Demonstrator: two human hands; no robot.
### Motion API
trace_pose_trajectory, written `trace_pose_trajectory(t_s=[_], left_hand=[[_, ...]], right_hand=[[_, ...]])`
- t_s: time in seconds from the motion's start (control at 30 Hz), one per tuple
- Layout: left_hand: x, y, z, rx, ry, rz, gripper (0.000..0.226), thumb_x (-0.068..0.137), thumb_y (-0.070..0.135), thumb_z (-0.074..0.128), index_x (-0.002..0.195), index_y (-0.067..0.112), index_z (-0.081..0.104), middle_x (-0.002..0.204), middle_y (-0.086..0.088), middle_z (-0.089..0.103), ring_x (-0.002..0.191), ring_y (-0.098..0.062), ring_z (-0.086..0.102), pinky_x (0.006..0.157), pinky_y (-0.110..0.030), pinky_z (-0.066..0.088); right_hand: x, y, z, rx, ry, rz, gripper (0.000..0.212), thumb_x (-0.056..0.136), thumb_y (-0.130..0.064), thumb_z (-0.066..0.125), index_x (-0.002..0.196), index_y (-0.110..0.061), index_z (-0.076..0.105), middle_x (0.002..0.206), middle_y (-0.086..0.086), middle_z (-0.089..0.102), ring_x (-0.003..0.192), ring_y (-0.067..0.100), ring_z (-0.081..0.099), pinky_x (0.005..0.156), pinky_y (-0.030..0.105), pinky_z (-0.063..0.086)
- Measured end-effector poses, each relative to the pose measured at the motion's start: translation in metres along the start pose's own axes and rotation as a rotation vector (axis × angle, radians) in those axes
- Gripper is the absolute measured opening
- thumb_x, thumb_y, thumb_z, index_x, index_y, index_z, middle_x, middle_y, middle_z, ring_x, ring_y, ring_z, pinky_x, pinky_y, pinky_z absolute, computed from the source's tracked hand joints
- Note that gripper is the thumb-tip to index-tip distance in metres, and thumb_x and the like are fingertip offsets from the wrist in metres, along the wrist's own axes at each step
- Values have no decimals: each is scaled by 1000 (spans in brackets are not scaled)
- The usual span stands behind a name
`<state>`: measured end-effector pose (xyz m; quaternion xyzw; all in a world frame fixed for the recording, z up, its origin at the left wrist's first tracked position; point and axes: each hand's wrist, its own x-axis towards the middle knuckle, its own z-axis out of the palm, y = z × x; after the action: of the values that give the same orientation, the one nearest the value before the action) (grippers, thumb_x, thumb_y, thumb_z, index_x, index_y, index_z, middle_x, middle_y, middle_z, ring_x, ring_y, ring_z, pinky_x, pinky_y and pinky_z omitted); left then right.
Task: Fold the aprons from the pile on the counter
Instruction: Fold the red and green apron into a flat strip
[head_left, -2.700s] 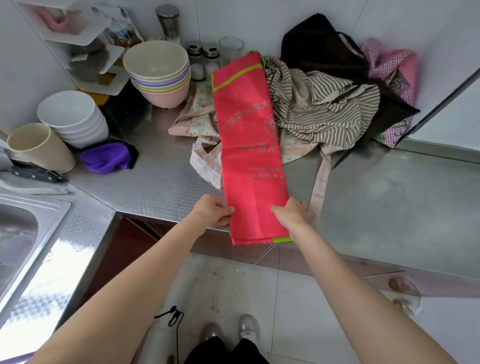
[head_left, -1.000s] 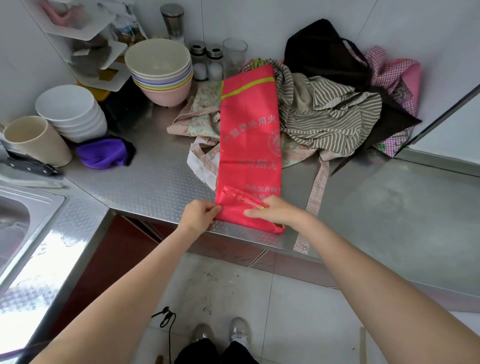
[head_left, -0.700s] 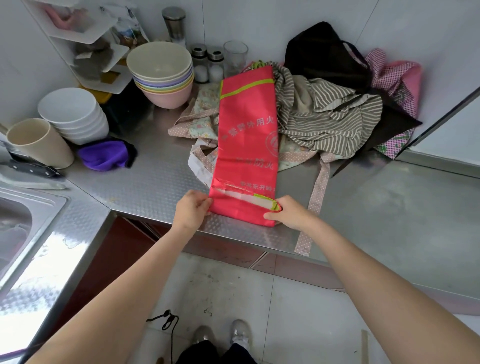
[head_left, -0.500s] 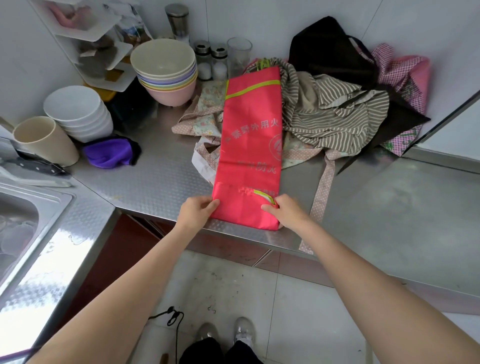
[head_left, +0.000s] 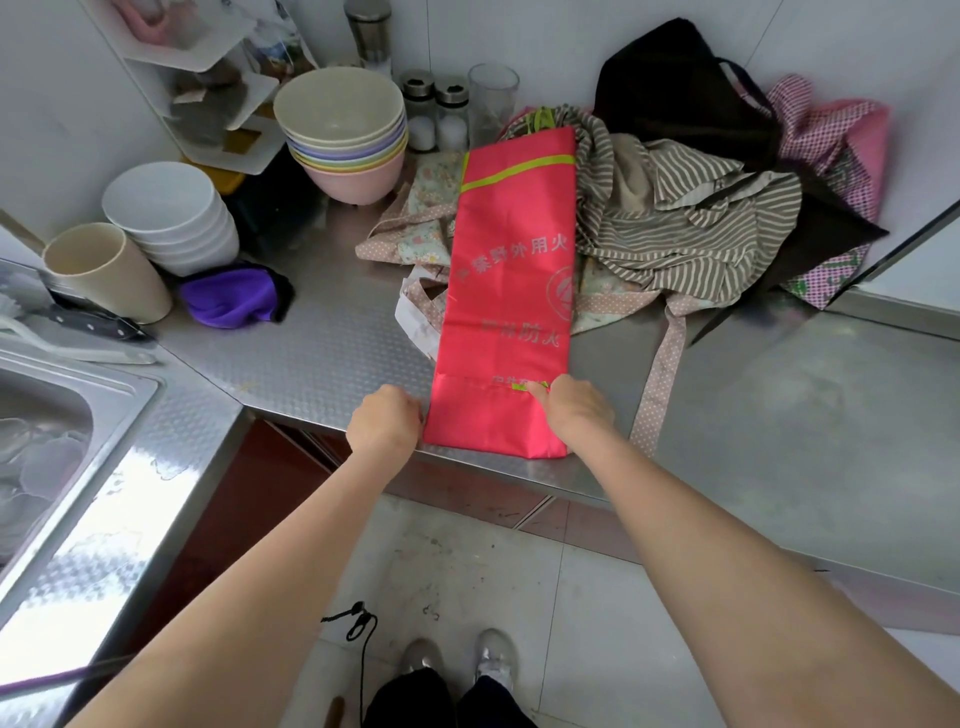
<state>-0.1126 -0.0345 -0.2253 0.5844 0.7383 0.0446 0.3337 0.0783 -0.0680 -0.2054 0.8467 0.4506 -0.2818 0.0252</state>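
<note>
A red apron with a yellow-green stripe and pale lettering lies as a long narrow strip across the steel counter. Its near end is turned up into a short fold by the counter's front edge. My left hand pinches the left edge of that fold. My right hand grips the fold's upper right corner, at a bit of yellow-green trim. Behind and under the strip sits the pile: a striped apron, a floral apron with dotted ties, a black one and a pink checked one.
Stacked pastel bowls, white bowls, a beige cup and a purple cloth crowd the counter's left. Shakers and a glass stand at the back wall. A sink lies far left. A dotted tie trails to the right.
The apron's near end, which hung over the counter edge, has been turned up onto the strip. Both hands moved with it and now hold the short fold flat.
</note>
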Motion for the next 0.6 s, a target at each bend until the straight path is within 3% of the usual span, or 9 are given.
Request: trace_pose_trajectory(t_s=[0.1,0.17,0.23,0.3,0.37,0.43,0.5,0.57,0.6], left_hand=[[-5,5,-7,98,210,245,23,91,12,45,104,5,62,98,-19,66,92,-36,60,75,-39,48],[-9,16,-5,166,325,769,31,92,18,46,114,3,61,110,-18,64,103,-34,58,87,-42,44],[-13,25,7,393,122,1142,49,94,33,41,133,3,48,138,-18,48,127,-33,46,109,-37,31],[-17,24,21,684,-217,1008,62,99,43,30,149,11,13,157,-8,8,145,-26,8,117,-34,7],[-13,16,29,817,-253,921,68,98,49,25,149,17,-7,157,-2,-12,145,-23,-11,118,-36,-1],[-10,12,29,859,-231,939,70,97,51,26,148,20,-11,157,-1,-16,145,-23,-13,118,-38,-2],[-6,12,27,854,-238,958,71,97,52,27,148,22,-11,157,0,-16,145,-22,-13,118,-38,-3],[-2,10,28,855,-228,977,71,95,56,23,148,23,-11,157,1,-15,145,-22,-12,117,-38,-4],[-2,9,28,844,-218,990,72,92,60,17,148,24,-11,157,1,-14,145,-22,-11,117,-38,-4]], right_hand=[[2,-1,-1,0,-15,17,51,99,-48,33,117,-7,56,119,13,59,111,31,56,74,31,38],[5,-2,-1,-1,-14,17,52,98,-49,34,116,-7,57,119,13,60,111,31,57,74,31,38],[3,-4,-4,-19,-10,25,52,98,-49,35,119,-7,57,122,13,59,113,31,56,76,31,39],[4,-5,-3,-18,-25,25,53,97,-50,36,121,-7,56,124,14,58,115,31,55,81,33,42],[4,-2,-1,46,-42,40,56,95,-53,37,119,-5,57,122,16,59,112,33,56,85,36,46],[1,4,0,107,14,37,60,95,-55,34,112,-4,58,116,18,61,106,35,59,83,38,49],[-13,10,-1,41,249,-54,53,99,-48,29,112,-5,55,112,18,62,103,35,60,76,37,47],[-25,16,-1,-33,458,-360,42,101,-35,31,128,-6,46,131,16,51,122,30,48,91,38,43],[-27,18,1,-86,423,-542,45,101,-31,33,138,-7,38,145,13,38,135,27,34,106,36,33]])
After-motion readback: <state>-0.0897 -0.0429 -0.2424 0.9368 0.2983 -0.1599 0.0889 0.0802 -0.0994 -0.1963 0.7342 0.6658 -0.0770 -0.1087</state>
